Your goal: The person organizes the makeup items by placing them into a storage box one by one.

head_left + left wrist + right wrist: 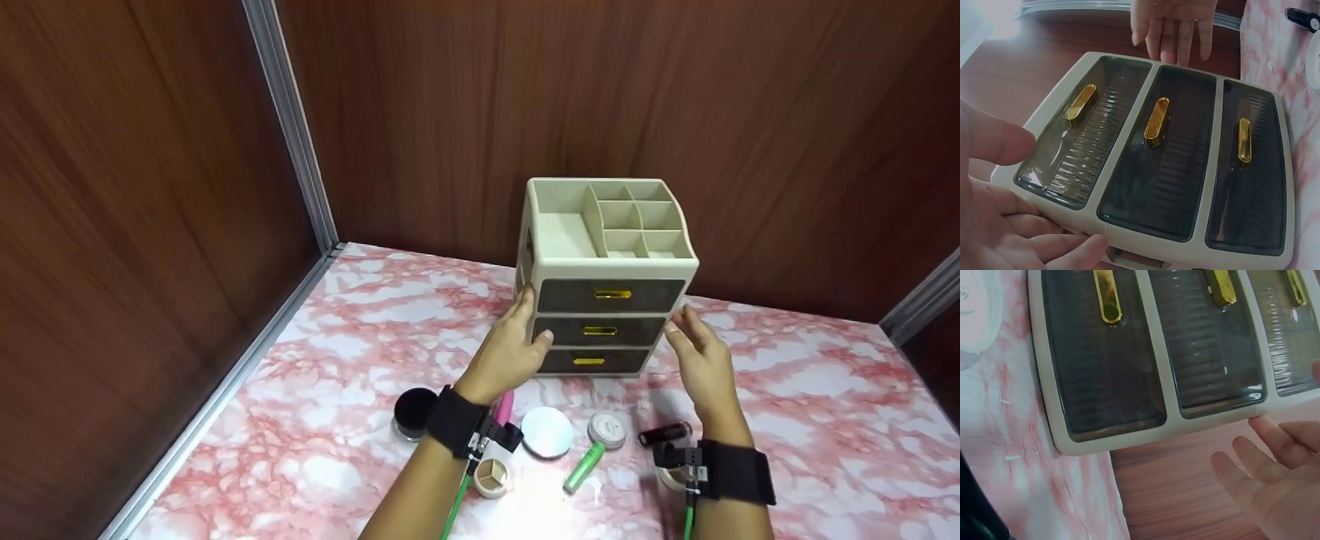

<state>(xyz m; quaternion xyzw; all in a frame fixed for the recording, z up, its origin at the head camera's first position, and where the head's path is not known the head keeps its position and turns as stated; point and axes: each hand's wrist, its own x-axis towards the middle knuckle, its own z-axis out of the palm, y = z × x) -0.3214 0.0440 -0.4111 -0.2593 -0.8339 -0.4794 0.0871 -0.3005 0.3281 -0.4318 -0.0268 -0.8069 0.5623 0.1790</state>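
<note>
A cream drawer unit (616,268) with three dark drawers and gold handles stands upright on the marbled table, its top divided into small compartments. My left hand (510,351) is at its left side, fingers extended along the side wall and thumb near the front edge. On the other side, my right hand (703,360) has its relaxed fingers near the right edge. In the left wrist view the left hand (1022,214) lies beside the unit's frame (1157,247). The right wrist view shows the right hand's fingertips (1261,424) at the frame's edge; whether they touch is unclear.
In front of the unit lie a black round jar (415,412), a pink tube (505,406), a white round compact (547,433), a small round container (607,430), a green tube (583,468), a black tube (664,433) and a beige-toned palette (491,478). Brown panels (450,112) stand behind.
</note>
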